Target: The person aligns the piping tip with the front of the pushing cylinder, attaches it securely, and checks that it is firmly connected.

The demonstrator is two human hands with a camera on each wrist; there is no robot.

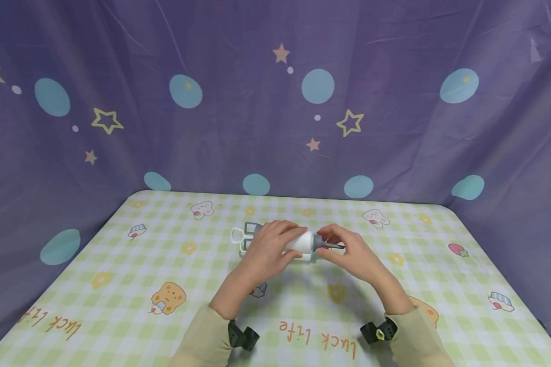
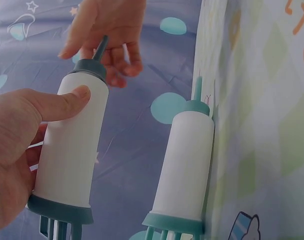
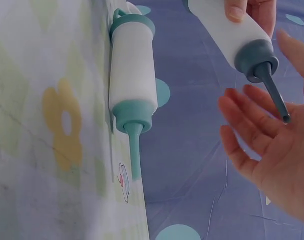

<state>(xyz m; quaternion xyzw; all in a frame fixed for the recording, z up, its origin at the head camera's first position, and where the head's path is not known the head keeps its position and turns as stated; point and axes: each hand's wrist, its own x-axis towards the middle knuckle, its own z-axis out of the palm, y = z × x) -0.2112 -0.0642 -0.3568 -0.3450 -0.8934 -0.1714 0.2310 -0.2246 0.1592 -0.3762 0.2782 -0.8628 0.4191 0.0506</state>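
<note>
My left hand (image 1: pixel 270 244) grips the white barrel of a syringe (image 2: pixel 74 150) with dark grey-blue ends, its thumb lying along the barrel. The syringe is held raised, and its long grey-blue nozzle (image 3: pixel 273 92) points toward my right hand (image 1: pixel 351 251). That hand is held around the nozzle with thumb and fingers apart; the right wrist view shows a gap between the fingers and the nozzle. A second white syringe (image 3: pixel 133 72) with green ends lies on the table beneath the first, its nozzle (image 3: pixel 134 155) pointing the same way. Handle loops (image 1: pixel 252 228) extend beyond my left hand.
The table wears a green-and-white checked cloth (image 1: pixel 133 265) printed with flowers, animals and lettering. Behind it hangs a purple curtain (image 1: pixel 239 127) with stars and blue dots. A dark camera mount sits at each wrist.
</note>
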